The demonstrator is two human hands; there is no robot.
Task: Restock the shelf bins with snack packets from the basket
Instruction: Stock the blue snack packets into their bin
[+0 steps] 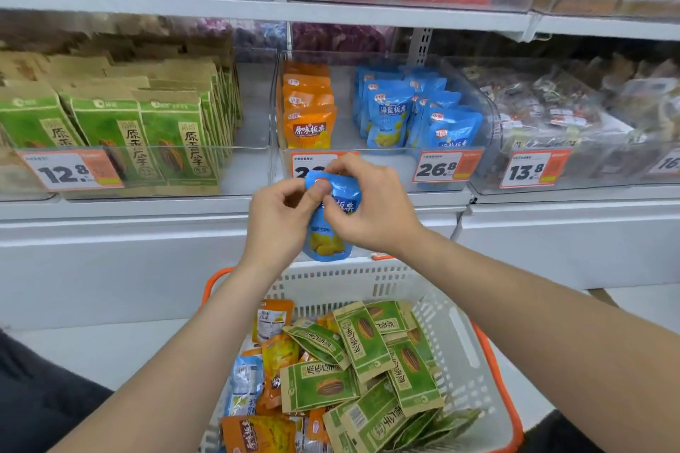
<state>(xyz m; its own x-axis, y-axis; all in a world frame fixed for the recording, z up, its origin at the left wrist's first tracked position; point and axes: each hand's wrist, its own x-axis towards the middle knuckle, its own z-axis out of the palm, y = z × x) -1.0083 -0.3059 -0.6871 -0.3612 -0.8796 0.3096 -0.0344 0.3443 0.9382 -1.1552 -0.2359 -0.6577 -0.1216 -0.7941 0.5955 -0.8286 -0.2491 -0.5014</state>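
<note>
Right now both hands grip 1 blue packet [328, 236] just in front of the clear bin [386, 162], over its front wall and partly covering a price tag there. The packet stands upright, long axis vertical, top edge up toward the bin, printed face toward the person, yellow picture at the low end. The left hand [278, 225] pinches the packet's top-left corner with thumb and curled fingers; the right hand [372, 205] curls round its upper right side. Inside the bin, orange packets [309, 110] stand at the left and blue ones [404, 110] at the right, above the 26.8 tag [446, 167]. Below the bin, nearer the person, the basket [461, 342] holds green packets [364, 349] lying loose with orange and blue ones
</note>
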